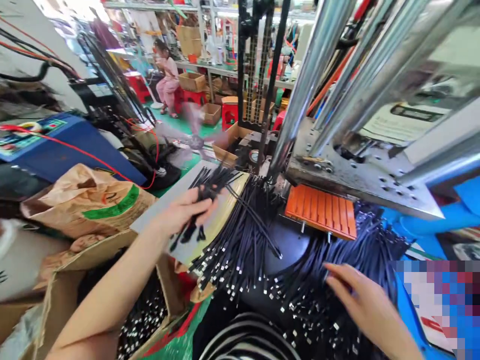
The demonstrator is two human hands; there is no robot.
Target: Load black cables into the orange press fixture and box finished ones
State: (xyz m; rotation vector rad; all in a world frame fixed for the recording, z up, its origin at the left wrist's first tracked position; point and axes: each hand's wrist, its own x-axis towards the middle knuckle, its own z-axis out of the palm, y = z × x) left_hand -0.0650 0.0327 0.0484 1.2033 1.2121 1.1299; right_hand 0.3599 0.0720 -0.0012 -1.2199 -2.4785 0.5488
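My left hand [195, 206] is wrapped round a bunch of short black cables [221, 177], above a grey and yellow board. Beside it a large pile of black cables [245, 235] with silver ends fans out toward me. On the right, my right hand [347, 285] is over a second cable pile [360, 250], its thumb and fingers a little apart, with nothing seen between them. An orange slotted block [320, 210] sits between the hands, under the metal plate of a machine.
The machine's steel columns [305, 75] and thick plate [360, 175] stand at the right. A cardboard box [56, 300] of cables is at lower left, near a paper bag [90, 200] and blue machine [86, 150]. Behind are a fan [197, 142] and a seated person [168, 80].
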